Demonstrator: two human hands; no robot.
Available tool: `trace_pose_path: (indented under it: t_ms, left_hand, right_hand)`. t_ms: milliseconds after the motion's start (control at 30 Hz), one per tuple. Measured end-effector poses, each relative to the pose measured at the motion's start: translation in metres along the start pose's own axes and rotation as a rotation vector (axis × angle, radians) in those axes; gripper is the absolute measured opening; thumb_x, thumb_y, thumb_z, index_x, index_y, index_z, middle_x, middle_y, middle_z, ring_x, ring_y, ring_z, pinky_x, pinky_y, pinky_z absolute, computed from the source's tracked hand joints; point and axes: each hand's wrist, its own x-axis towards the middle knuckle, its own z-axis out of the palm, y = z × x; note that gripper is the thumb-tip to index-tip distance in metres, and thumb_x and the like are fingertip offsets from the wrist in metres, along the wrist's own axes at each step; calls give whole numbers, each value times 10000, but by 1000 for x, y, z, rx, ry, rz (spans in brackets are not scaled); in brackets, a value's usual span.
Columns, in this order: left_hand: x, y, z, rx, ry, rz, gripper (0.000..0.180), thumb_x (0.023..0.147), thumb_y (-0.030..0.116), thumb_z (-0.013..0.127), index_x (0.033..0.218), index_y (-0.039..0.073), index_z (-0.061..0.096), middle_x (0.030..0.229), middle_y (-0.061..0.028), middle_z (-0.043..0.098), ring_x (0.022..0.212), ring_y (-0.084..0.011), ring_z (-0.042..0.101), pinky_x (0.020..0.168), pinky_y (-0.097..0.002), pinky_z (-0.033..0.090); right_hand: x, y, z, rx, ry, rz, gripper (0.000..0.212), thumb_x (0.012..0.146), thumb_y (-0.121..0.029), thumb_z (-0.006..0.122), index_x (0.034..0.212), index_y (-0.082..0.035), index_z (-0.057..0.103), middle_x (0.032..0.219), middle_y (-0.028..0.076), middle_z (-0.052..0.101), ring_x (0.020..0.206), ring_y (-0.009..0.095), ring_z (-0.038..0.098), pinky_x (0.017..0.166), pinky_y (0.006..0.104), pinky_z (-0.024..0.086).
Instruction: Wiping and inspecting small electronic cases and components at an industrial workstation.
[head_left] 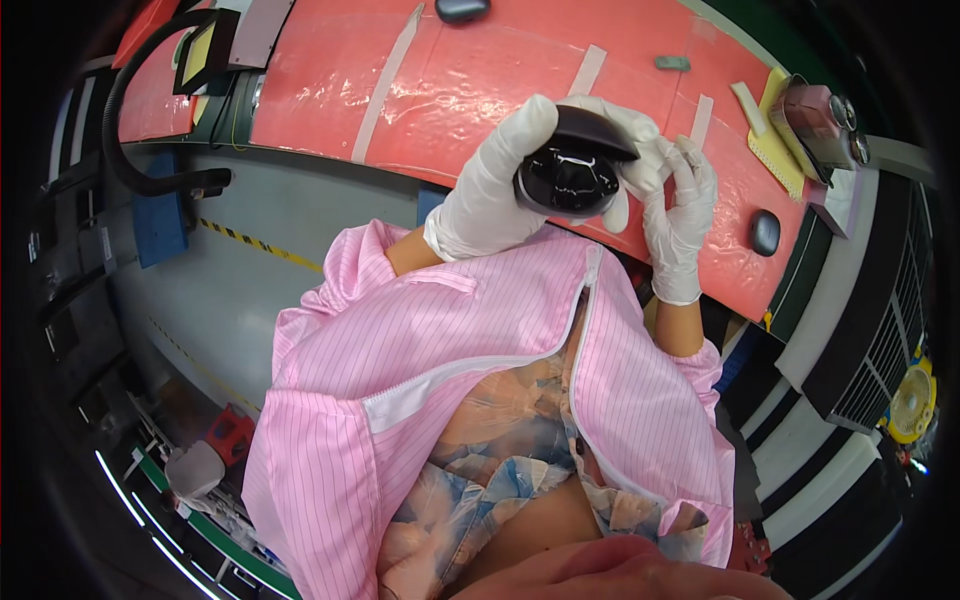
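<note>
A glossy black rounded case (568,178) is held up over the table's near edge, its dark lid tilted up from the shiny lower half. My left hand (490,190), in a white glove, wraps round it, thumb on the near left side and fingers behind. Just to its right is my gloved right hand (677,220), fingers bent and tips drawn together close to the lid's right edge. What those fingertips hold, if anything, cannot be made out. On the red table cover (480,80) lie a dark oval case (765,232) at the right and another dark case (462,10) at the far edge.
A small green block (672,62) lies toward the back. Yellow pads (775,150) and pinkish canisters (815,110) stand at the right end. A black bent hose (112,120) arches at the left. A yellow fan (912,402) is at far right.
</note>
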Motion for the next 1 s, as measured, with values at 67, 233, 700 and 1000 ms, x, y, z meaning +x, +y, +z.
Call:
trace_pose_path:
  t_ms: [67, 233, 700, 1000]
  left_hand:
    - [0, 0, 3, 95, -100, 76, 872, 853, 698, 426, 1251, -78, 440, 1054, -234, 619, 787, -252, 663, 631, -293, 532]
    - [-1, -1, -3, 130, -139, 79, 934, 807, 740, 454, 1237, -89, 436, 1037, -263, 614, 784, -259, 678, 641, -295, 562]
    - [-9, -8, -4, -67, -35, 52, 933, 850, 752, 317, 1293, -60, 438, 1025, -223, 633, 755, -252, 665, 654, -294, 539]
    - [-11, -4, -3, 42, -24, 78, 956, 822, 779, 336, 1258, -64, 453, 995, -219, 636, 739, -239, 671, 622, -289, 548]
  right_hand:
    - [0, 1, 3, 38, 19, 30, 381, 748, -47, 678, 1123, -56, 618, 1173, 166, 563, 1058, 329, 541, 908, 404, 439]
    - [1, 4, 8, -4, -11, -31, 368, 754, -34, 662, 1119, -52, 615, 1167, 156, 570, 1041, 324, 548, 905, 400, 442]
    - [-1, 4, 7, -35, -49, 1, 334, 777, -12, 643, 1108, -51, 622, 1158, 137, 581, 1046, 302, 550, 901, 373, 449]
    - [-4, 6, 8, 40, -31, 24, 417, 772, -46, 689, 1180, -82, 610, 1180, 117, 576, 1098, 268, 534, 954, 350, 420]
